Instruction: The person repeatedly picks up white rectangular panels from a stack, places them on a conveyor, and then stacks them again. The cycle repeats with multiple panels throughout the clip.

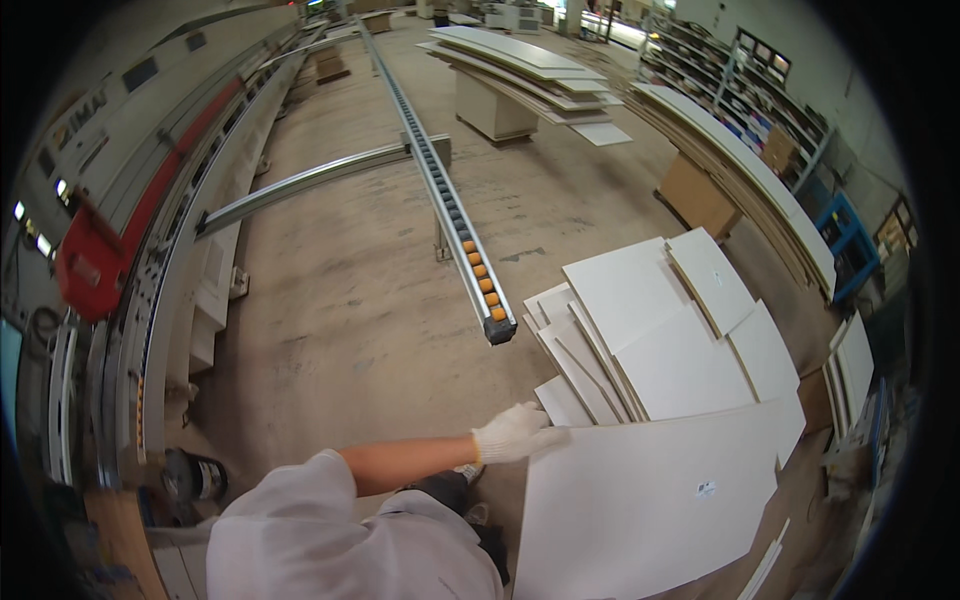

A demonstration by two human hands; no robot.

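Note:
My left hand (515, 432), in a white knitted glove, grips the upper left corner of a large white panel (640, 505). The panel is tilted up in front of my right side, and a small label (707, 489) is stuck on its face. Part of the fingers is blurred against the panel's edge. My right hand is out of sight. Just beyond the panel lies a stack of white boards (690, 360) of mixed sizes, with narrower pieces (580, 370) along its left side.
A roller rail (430, 165) with orange wheels ends ahead of me. Its crossbar (310, 185) joins a long machine (165, 215) with a red guard (90, 262) on the left. More board stacks (520, 60) and loaded shelves (730, 95) stand farther off. A black bucket (195, 475) sits at lower left.

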